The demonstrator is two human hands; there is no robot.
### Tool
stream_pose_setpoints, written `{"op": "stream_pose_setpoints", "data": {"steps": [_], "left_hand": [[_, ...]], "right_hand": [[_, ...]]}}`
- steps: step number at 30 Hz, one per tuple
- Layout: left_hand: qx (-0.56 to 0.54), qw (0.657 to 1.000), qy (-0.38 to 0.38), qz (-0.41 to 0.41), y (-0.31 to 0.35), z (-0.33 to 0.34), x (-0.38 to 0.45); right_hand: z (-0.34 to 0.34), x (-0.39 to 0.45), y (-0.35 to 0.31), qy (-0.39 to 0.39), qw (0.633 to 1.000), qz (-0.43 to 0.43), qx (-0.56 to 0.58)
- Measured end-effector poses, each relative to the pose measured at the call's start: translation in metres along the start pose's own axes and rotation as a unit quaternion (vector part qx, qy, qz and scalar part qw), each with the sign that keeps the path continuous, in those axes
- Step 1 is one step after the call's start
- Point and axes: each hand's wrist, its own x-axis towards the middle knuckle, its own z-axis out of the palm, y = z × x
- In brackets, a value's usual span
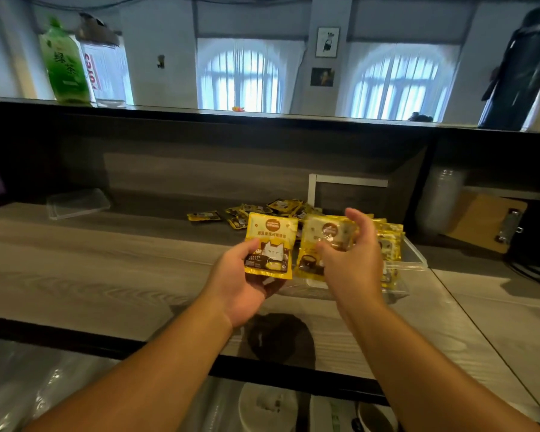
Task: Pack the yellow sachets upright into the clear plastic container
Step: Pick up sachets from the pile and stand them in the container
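Item 1. Pale grey wood-grain tabletop [106, 269], spanning the middle of the frame; it carries everything listed below.

Item 2. Clear rectangular plastic container [415, 255], right of centre, partly hidden behind our right hand. We count several yellow sachets already standing upright in it [390, 241], along its right side.

Item 3. Loose heap of flat yellow foil sachets [262, 213], lying on the tabletop just above centre, behind the container.

Item 4. Clear flat plastic lid [77, 203], upper left of the tabletop, well apart from the rest.

Item 5. Our left hand [247, 291], centre frame, holding one yellow sachet with a white cat printed on it [270, 244]. Thumb on its lower left face, fingers closed behind its bottom edge; the sachet stands upright, print toward us.

Item 6. Our right hand [353, 260], just right of centre, fingers spread and slightly curled over a second, paler yellow sachet [325, 241] at the container's near left end. We cannot tell whether the thumb touches it.

Handling note. We judge the sachets light, thin and pliable, with a glossy film likely to slip and a soft filled belly that buckles if squeezed. Best taken by the flat sealed edges, thumb against fingers, and lowered bottom seam first against the row already standing so each is propped.
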Motion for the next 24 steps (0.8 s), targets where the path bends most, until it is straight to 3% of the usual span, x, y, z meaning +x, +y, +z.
{"op": "stream_pose_setpoints", "data": {"steps": [4, 10, 17, 24], "left_hand": [[0.035, 0.999, -0.013, 0.031, 0.001, 0.002, -0.002], [0.262, 0.96, -0.006, 0.098, -0.011, 0.023, 0.0], [0.339, 0.926, 0.014, 0.168, -0.014, 0.043, 0.008], [0.481, 0.829, -0.031, 0.284, 0.001, 0.077, 0.03]], "right_hand": [[-0.019, 0.009, 0.0, 0.027, 0.999, -0.021, 0.005], [-0.021, 0.007, -0.003, -0.067, 0.997, -0.021, 0.015], [-0.029, 0.014, -0.008, -0.103, 0.991, -0.08, -0.021], [-0.049, 0.063, -0.02, -0.107, 0.974, -0.13, -0.151]]}}
